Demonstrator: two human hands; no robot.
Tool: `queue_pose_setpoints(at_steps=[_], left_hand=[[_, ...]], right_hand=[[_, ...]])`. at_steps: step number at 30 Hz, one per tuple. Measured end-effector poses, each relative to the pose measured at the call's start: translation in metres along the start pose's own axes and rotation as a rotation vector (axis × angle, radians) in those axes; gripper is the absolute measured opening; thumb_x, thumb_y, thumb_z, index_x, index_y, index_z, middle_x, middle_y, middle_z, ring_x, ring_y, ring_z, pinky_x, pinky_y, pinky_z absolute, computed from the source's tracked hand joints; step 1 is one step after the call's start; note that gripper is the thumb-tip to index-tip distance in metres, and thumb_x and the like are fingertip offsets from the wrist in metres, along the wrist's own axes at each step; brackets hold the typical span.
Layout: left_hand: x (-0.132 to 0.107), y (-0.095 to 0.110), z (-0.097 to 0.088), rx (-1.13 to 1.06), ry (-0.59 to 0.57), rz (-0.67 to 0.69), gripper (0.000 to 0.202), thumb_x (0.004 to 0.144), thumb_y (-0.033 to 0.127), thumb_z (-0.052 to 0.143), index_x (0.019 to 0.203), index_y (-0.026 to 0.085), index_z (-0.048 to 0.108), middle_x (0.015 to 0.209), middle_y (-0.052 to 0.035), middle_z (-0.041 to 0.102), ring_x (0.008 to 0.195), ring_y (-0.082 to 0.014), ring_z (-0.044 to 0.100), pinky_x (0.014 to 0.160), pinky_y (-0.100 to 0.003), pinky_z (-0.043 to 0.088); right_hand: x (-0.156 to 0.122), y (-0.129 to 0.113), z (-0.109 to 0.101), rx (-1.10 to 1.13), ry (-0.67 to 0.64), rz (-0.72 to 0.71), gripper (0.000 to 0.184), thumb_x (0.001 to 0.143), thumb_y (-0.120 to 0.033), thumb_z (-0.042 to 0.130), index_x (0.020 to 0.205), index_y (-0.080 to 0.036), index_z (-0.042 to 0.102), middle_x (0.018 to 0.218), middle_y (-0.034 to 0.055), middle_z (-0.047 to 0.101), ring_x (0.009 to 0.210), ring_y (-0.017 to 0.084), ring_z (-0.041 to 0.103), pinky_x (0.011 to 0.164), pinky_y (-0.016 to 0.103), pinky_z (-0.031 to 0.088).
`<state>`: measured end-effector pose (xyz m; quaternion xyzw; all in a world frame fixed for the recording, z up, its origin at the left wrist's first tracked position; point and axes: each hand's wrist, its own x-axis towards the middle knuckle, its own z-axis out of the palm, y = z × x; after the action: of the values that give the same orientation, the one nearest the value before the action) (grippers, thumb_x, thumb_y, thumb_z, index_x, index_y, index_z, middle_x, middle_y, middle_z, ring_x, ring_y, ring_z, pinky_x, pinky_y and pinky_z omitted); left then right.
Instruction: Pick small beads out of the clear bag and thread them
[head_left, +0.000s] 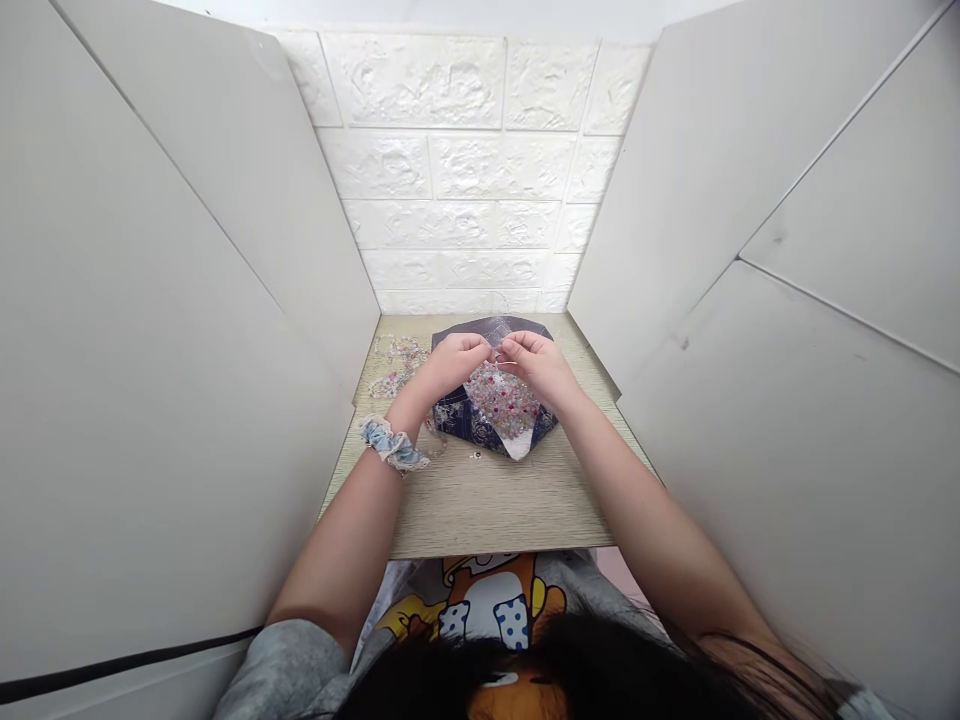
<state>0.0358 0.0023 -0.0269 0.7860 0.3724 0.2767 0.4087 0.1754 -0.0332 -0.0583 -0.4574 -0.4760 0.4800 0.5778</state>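
Where the two pairs of fingertips nearly meet, a fine pale thread (507, 362) shows just above a heap of small pink, red and clear beads (504, 402). Both grips look closed: the left hand (459, 358) pinches thumb against finger, and the right hand (538, 366) does the same from the other side, each seemingly on the thread. Whether a bead or a needle also sits between them is too small to tell.

For good control, the pinch wants to be light but firm, close to the working end, because a long loose end would bend away. Working low over the heap seems sensible, since anything dropped should land among the beads. Slight tension would help keep the thread from tangling, and the wrists are best kept off the container's edge, which might tip.

The beads lie in a dark blue folded container (466, 428) with a pale, flower-like pattern; no lettering can be read on it. Just to its left lie beaded strands (401, 372), and a few loose bits (475, 455) rest in front of it on the wood-grained tabletop (502, 510). A pale blue scrunchie (394, 444) circles the left wrist. The grey shirt (491, 605) carries a cartoon print with no readable words. White panels (217, 130) flank the table, with a white brick-patterned wall (427, 85) behind; neither shows a brand or label.
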Motion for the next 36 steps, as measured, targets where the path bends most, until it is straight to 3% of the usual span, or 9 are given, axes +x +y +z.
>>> queue_pose_setpoints(at_steps=[3, 8, 24, 36], left_hand=[[-0.0004, 0.0041, -0.0003, -0.046, -0.008, -0.007, 0.02, 0.069, 0.029, 0.041, 0.056, 0.015, 0.048, 0.047, 0.0051, 0.032, 0.046, -0.006, 0.027, 0.046, -0.02, 0.024], [-0.0011, 0.0071, -0.0018, -0.047, -0.019, 0.006, 0.023, 0.069, 0.031, 0.044, 0.063, 0.013, 0.055, 0.058, 0.0023, 0.047, 0.054, -0.0071, 0.037, 0.052, -0.02, 0.029], [-0.0021, 0.0039, -0.0023, -0.001, -0.023, 0.033, 0.026, 0.072, 0.035, 0.045, 0.062, 0.013, 0.055, 0.056, 0.0028, 0.045, 0.053, -0.0071, 0.036, 0.05, -0.021, 0.027], [0.0003, 0.0004, 0.0008, -0.013, -0.016, 0.111, 0.031, 0.074, 0.037, 0.043, 0.077, 0.014, 0.063, 0.078, -0.0029, 0.063, 0.074, -0.0133, 0.054, 0.066, -0.023, 0.039]], right_hand=[[-0.0021, 0.0009, 0.0035, 0.237, -0.049, 0.067, 0.022, 0.066, -0.033, 0.062, 0.077, -0.016, 0.054, 0.072, -0.0015, 0.057, 0.07, 0.007, 0.055, 0.075, 0.024, 0.045], [-0.0029, 0.0018, 0.0048, 0.391, -0.08, 0.108, 0.017, 0.067, -0.028, 0.062, 0.077, -0.016, 0.056, 0.072, -0.0008, 0.061, 0.072, 0.008, 0.058, 0.076, 0.024, 0.047], [-0.0013, 0.007, 0.0043, 0.543, -0.087, 0.122, 0.012, 0.069, -0.027, 0.063, 0.072, -0.017, 0.057, 0.07, -0.0022, 0.062, 0.072, 0.009, 0.06, 0.077, 0.023, 0.049], [0.0, 0.009, 0.0059, 0.635, -0.076, 0.105, 0.009, 0.07, -0.022, 0.063, 0.071, -0.018, 0.055, 0.068, -0.0033, 0.062, 0.07, 0.007, 0.06, 0.076, 0.021, 0.05]])
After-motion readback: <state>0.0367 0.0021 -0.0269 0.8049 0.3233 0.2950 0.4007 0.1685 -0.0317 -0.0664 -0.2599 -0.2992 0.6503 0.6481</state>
